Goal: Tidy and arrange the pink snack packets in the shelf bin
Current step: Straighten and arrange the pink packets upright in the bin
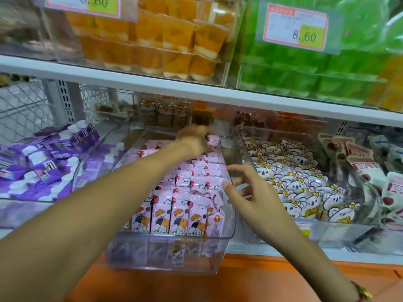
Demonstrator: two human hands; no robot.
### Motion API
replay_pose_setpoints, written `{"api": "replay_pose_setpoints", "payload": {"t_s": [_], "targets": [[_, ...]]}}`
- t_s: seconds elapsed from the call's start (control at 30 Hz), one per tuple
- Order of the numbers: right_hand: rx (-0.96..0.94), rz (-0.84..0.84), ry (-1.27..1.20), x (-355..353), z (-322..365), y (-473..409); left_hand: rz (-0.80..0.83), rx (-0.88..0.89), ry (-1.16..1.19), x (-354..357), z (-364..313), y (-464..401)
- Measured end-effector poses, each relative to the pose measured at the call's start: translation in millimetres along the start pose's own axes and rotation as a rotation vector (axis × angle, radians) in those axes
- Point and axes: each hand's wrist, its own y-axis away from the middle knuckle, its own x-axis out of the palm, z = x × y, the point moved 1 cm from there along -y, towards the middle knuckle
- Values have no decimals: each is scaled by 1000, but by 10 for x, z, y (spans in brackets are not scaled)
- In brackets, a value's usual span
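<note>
Mostly upright pink snack packets (185, 205) fill clear bin (226, 234) | left hand (194, 140) pinching rear-edge packet (212, 141) | right hand (255, 197) spread, empty | right-edge packets askew.

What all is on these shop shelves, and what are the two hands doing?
Pink snack packets: many, pink with a cartoon figure, standing in rows in the middle clear bin on the lower shelf.
Purple pouches: many, purple with white caps, bin to the left.
White bear packets: many, white with yellow flowers, bin to the right.
Red-and-white packets: several, far right.
Orange jelly cups: many, upper shelf, centre.
Green jelly cups: many, upper shelf, right.
Price tags: two in view, white with yellow, both reading 8.60.
Left hand: at the back of the pink bin, grip closed on a packet there.
Right hand: fingers spread open at the bin's right wall.
</note>
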Motion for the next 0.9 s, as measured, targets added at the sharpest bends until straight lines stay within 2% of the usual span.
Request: {"api": "replay_pose_setpoints", "payload": {"t_s": [0.2,0.3,0.33,0.47,0.53,0.6,0.67,0.73,0.9], "targets": [[-11,54,0,-13,-20,22,302,183,-373,-110,101,-17],[-6,70,-12,-14,-15,38,264,194,-487,-144,95,-34],[-6,74,-11,-14,-12,48,225,163,-443,-123,97,-28],[-22,80,1,-10,-4,79,-20,-69,4,2,83,-66],[-24,77,7,-13,-5,83,-101,-134,124,32,76,-80],[-25,78,12,-19,-9,83,-38,-85,71,43,95,-51],[-26,78,15,-22,-9,80,135,10,-67,59,128,-6],[-25,76,14,-23,-1,72,237,36,-60,25,175,41],[-22,77,15,-16,-8,53,150,105,78,-52,181,49]]}}
